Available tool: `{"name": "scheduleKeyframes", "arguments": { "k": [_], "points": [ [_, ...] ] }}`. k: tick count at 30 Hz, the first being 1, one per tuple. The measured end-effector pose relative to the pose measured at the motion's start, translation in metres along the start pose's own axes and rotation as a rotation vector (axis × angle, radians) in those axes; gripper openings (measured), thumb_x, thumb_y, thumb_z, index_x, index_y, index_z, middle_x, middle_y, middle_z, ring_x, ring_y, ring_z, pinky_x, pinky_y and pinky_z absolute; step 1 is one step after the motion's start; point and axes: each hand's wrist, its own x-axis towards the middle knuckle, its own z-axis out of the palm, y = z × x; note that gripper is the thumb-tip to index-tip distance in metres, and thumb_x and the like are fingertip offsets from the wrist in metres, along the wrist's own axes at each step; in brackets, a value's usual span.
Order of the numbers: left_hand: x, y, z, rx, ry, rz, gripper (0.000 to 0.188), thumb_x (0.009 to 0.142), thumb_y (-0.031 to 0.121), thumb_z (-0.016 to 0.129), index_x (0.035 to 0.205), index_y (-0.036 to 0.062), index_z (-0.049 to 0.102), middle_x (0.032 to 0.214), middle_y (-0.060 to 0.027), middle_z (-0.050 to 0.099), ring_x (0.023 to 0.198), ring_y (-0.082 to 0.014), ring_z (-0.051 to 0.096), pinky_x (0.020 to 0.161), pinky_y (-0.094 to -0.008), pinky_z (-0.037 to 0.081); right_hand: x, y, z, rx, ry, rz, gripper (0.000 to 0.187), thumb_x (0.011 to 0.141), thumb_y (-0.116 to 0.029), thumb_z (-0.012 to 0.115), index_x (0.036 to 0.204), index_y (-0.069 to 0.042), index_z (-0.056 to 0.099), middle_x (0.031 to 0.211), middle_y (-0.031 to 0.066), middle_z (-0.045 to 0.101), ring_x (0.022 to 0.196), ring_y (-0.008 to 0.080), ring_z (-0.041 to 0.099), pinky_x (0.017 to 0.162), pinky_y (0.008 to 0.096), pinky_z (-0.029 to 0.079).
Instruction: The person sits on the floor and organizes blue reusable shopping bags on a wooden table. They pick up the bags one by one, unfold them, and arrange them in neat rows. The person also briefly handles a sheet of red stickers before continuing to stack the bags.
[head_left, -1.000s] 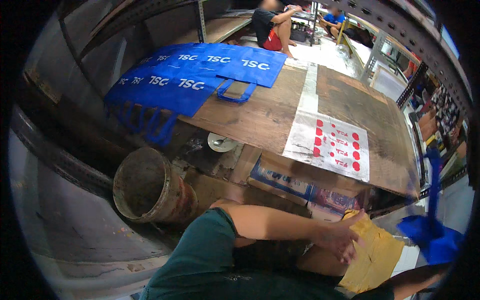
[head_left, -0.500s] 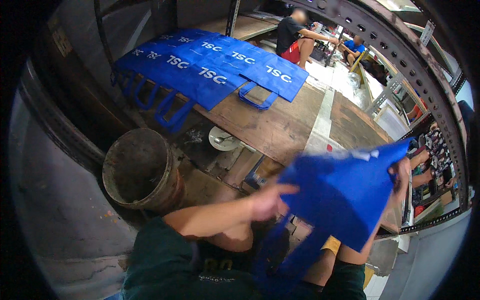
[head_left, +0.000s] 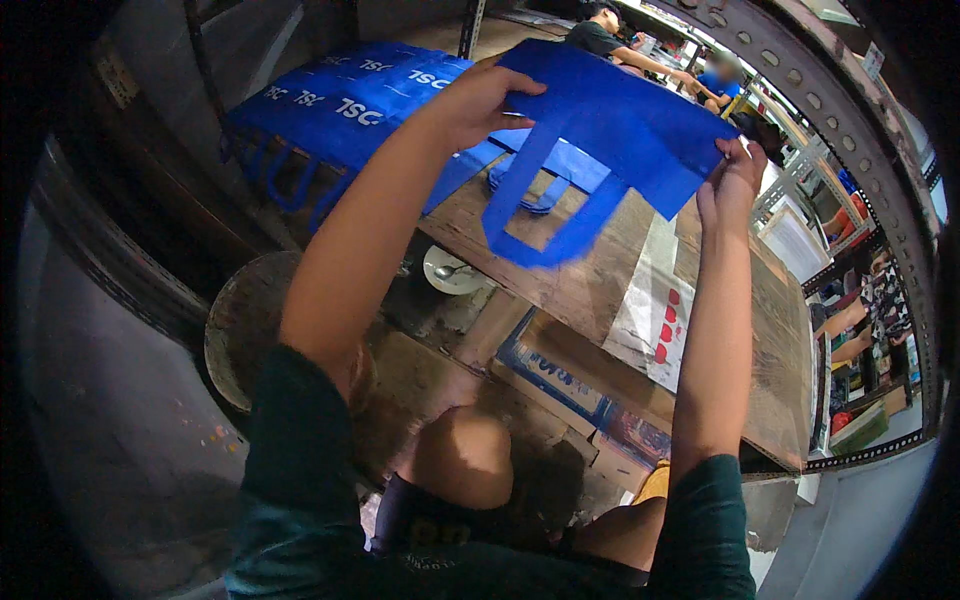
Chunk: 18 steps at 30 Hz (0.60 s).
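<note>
Between both hands I hold a blue fabric tote bag (head_left: 610,100) stretched out above the wooden table. My left hand (head_left: 475,105) pinches its left edge, thumb and fingers closed on the cloth. On the opposite edge, my right hand (head_left: 737,172) grips the fabric. The bag's looped handle (head_left: 545,248) dangles toward me. Behind and to the left, several more blue bags with white print (head_left: 340,100) lie in overlapping rows, their handles hanging over the table's near side. The held bag hides part of these rows.
A rusty round drum (head_left: 250,320) stands at the left below the table. A white bowl with a spoon (head_left: 450,272) sits near the wooden tabletop (head_left: 570,290). Paper with red marks (head_left: 665,335) lies on the right. Perforated metal shelving (head_left: 880,200) frames the right; two people sit beyond.
The held bag has gone up and away from me, from low over my lap to above the table. Both arms are now stretched forward with it.
</note>
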Motion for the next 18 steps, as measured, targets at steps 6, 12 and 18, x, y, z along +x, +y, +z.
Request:
{"name": "scheduleKeyframes", "arguments": {
  "k": [6, 12, 18],
  "points": [
    [-0.055, -0.06, -0.062, 0.244, 0.275, 0.042, 0.052, 0.074, 0.012, 0.071, 0.121, 0.0049, 0.05, 0.105, -0.0065, 0.061, 0.096, -0.0186, 0.059, 0.078, -0.0337, 0.051, -0.102, 0.073, -0.023, -0.339, 0.072, 0.378, 0.037, 0.07, -0.002, 0.062, 0.1, -0.011, 0.042, 0.085, 0.0069, 0.049, 0.072, 0.0161, 0.051, 0.059, 0.0298, 0.044],
    [-0.054, -0.143, -0.113, 0.977, 0.538, 0.208, 0.062, 0.066, 0.017, 0.077, 0.122, 0.0062, 0.052, 0.103, -0.0123, 0.064, 0.09, -0.0268, 0.063, 0.082, -0.0379, 0.049, -0.12, 0.148, -0.055, -0.764, -0.175, 0.496, 0.03, 0.067, -0.003, 0.068, 0.092, -0.004, 0.052, 0.074, 0.0067, 0.057, 0.068, 0.0155, 0.056, 0.059, 0.0319, 0.045],
    [-0.056, -0.152, -0.121, 1.078, 0.463, 0.09, 0.032, 0.067, 0.021, 0.073, 0.095, 0.0046, 0.069, 0.096, -0.0163, 0.067, 0.09, -0.0297, 0.064, 0.082, -0.0375, 0.049, -0.125, 0.172, -0.065, -0.904, -0.163, 0.426, 0.025, 0.068, -0.002, 0.067, 0.091, -0.006, 0.057, 0.078, 0.0066, 0.058, 0.071, 0.0172, 0.057, 0.062, 0.0312, 0.045]
  ]
}}
